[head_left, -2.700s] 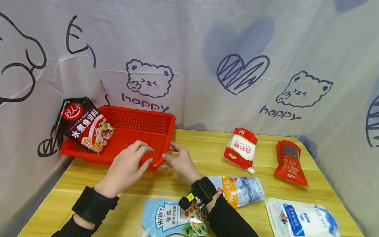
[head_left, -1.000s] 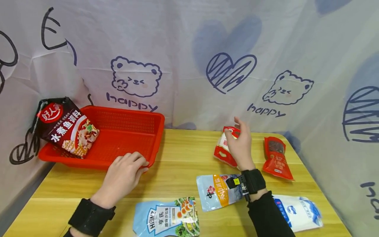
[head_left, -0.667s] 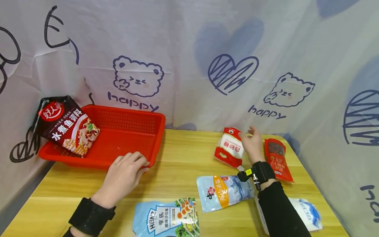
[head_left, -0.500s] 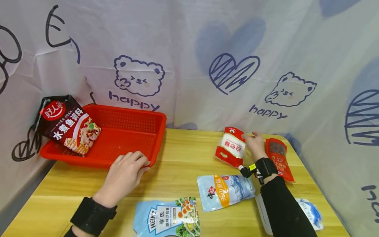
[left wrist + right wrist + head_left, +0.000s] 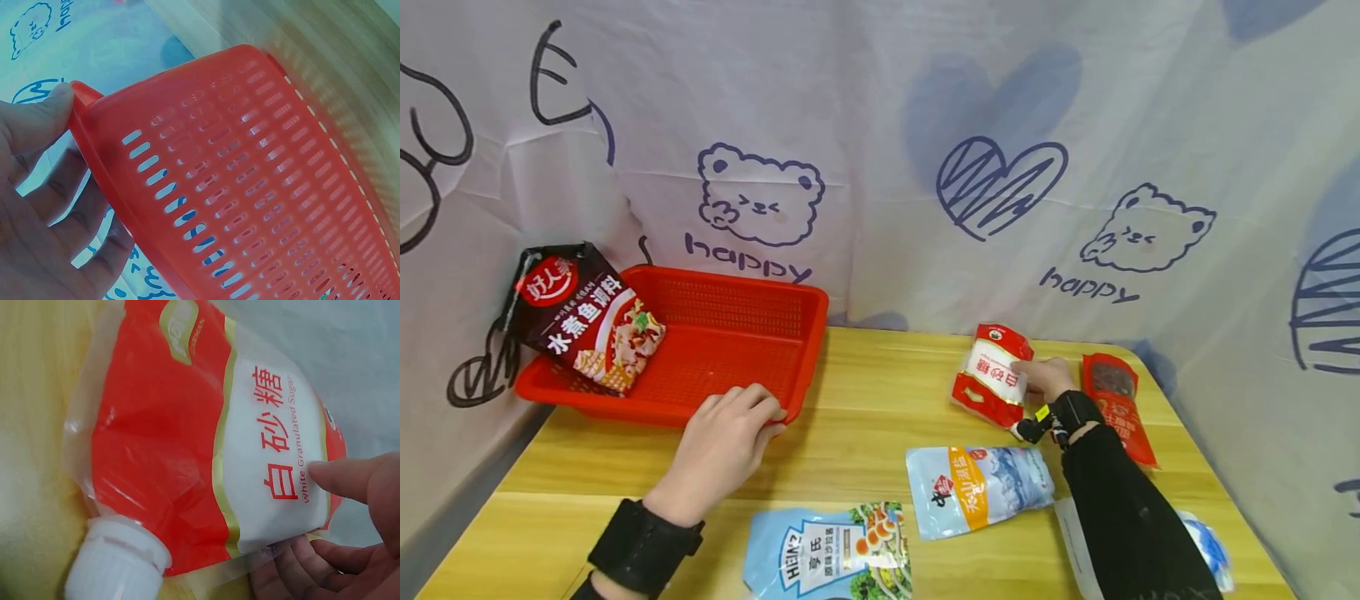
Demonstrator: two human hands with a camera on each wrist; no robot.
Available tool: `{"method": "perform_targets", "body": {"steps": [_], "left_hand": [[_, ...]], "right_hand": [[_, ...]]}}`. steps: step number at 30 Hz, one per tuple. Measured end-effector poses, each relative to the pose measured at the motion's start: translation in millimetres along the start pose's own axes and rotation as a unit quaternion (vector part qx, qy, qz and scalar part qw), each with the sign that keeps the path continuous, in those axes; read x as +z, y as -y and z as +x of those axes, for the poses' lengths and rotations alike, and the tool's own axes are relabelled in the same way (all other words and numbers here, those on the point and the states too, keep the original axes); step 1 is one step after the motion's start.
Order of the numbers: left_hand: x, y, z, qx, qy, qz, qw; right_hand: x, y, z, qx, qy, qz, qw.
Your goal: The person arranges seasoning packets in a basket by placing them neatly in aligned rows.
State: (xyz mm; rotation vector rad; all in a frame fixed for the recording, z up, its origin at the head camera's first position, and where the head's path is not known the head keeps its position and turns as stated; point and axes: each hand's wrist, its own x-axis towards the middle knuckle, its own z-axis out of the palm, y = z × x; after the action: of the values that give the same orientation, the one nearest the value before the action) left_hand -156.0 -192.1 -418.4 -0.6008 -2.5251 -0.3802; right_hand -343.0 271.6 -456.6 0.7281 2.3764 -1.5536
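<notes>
My left hand [image 5: 726, 446] holds the near right corner of the red plastic basket [image 5: 730, 308]. In the left wrist view, its thumb presses the rim and the fingers lie along the outside of the slotted wall [image 5: 219, 156]. At the back right, my right hand [image 5: 1051, 379] grips the right edge of a red and white pouch of white granulated sugar [image 5: 992, 367]. Up close in the right wrist view, the thumb [image 5: 347, 478] rests on its printed front while the fingers tuck under the edge. A white screw cap [image 5: 119, 562] sits at one corner of the pouch.
A dark fish seasoning packet [image 5: 591, 321] leans in the basket's left end. Around the right arm lie a red dried-chili bag [image 5: 1116, 400], a blue salt pouch [image 5: 981, 490] and a white packet [image 5: 1208, 550], partly covered by the sleeve. A Heinz salad dressing pouch [image 5: 831, 550] lies in front.
My right hand has left the basket's corner, travelled right and taken hold of the sugar pouch's edge. My left hand has come down onto the basket's rim and stayed there.
</notes>
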Motion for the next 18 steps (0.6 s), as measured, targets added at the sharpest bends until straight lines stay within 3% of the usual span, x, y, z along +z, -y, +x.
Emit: {"method": "perform_targets", "body": {"steps": [10, 18], "left_hand": [[-0.9, -2.2, 0.5, -0.004, 0.001, 0.002, 1.0000], [-0.9, -2.3, 0.4, -0.010, 0.004, 0.003, 0.9999]], "right_hand": [[-2.7, 3.0, 1.3, -0.002, 0.027, -0.001, 0.9996], [2.6, 9.8, -2.9, -0.039, 0.047, -0.005, 0.9981]]}}
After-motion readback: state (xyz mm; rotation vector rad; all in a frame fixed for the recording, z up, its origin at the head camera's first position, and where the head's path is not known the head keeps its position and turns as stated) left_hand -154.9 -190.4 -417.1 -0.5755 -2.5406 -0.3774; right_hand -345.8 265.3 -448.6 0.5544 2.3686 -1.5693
